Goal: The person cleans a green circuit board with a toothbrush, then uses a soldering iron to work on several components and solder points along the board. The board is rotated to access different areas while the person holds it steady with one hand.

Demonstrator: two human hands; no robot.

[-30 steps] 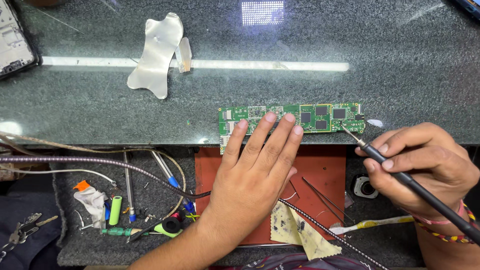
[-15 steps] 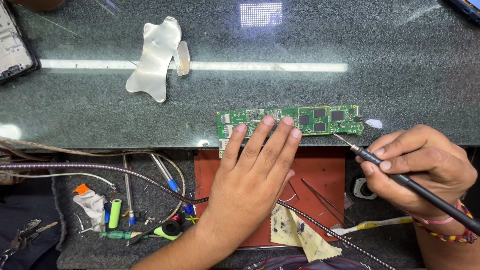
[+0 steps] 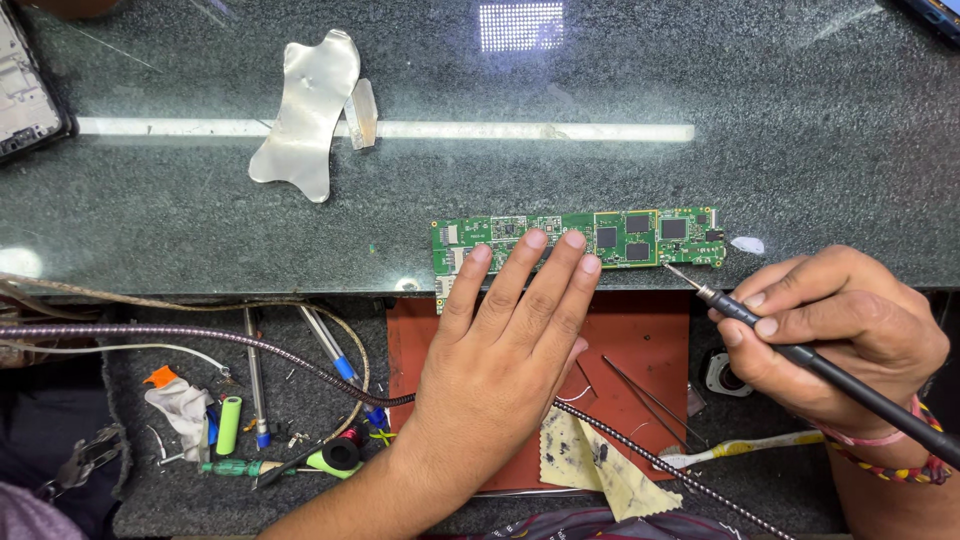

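Single head view, steeply down, close over workbench [image 3: 200, 230]

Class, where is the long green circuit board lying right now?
In the head view, the long green circuit board lies centre-frame on the dark glass bench top, under the left hand's fingertips.

Tabletop [image 3: 820, 150]: dark speckled stone under glass, light strip reflected across it.
Metal shield [image 3: 305, 110]: silvery, curved cutout shape, lying flat, upper left; small metal piece [image 3: 362, 112] touching its right edge.
Phone frame [image 3: 28, 90]: at left edge, partly cut off.
Red mat [image 3: 640, 345]: below tabletop edge, thin tweezers [image 3: 645, 395] lying on it.
Stained yellow cloth [image 3: 590, 460]: on mat's lower edge.
Braided hose [image 3: 200, 335]: running from left across the mat.
Green battery [image 3: 229, 425]: beside white rag [image 3: 180, 405], lower left.
Blue pens [image 3: 340, 365]: slanted, near the hose.
Toothbrush [image 3: 745, 447]: white and yellow, lower right.
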